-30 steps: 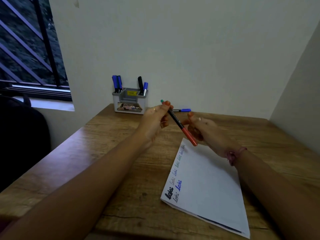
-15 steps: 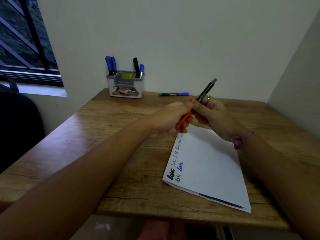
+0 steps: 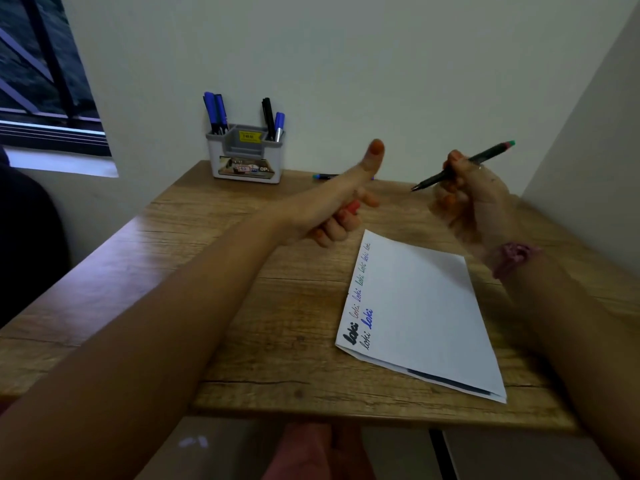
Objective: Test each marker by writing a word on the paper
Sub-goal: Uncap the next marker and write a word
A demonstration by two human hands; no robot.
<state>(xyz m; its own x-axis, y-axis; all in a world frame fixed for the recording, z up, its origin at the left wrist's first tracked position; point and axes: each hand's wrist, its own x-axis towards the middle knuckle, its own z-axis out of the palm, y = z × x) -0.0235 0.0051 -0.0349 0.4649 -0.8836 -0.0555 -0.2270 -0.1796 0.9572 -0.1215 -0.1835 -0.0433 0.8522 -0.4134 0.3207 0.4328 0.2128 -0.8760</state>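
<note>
My right hand [image 3: 465, 194] holds a black marker [image 3: 485, 158] above the desk's far right; its bare tip points left and its green end points up to the right. My left hand [image 3: 341, 206] is closed around the marker's red cap [image 3: 353, 206], thumb raised, just left of the paper's far corner. The white paper [image 3: 422, 313] lies on the wooden desk [image 3: 242, 306] with several written words along its left edge. A grey pen holder [image 3: 246, 155] with blue and black markers stands by the back wall.
A marker with a blue cap [image 3: 325, 176] lies on the desk behind my left hand, partly hidden. A window [image 3: 41, 74] is at the far left. A wall closes the desk's right side. A dark shape [image 3: 24, 237] sits left of the desk.
The hands have pulled apart: the red cap came off into my left hand, and my right hand lifted the uncapped marker to the right.
</note>
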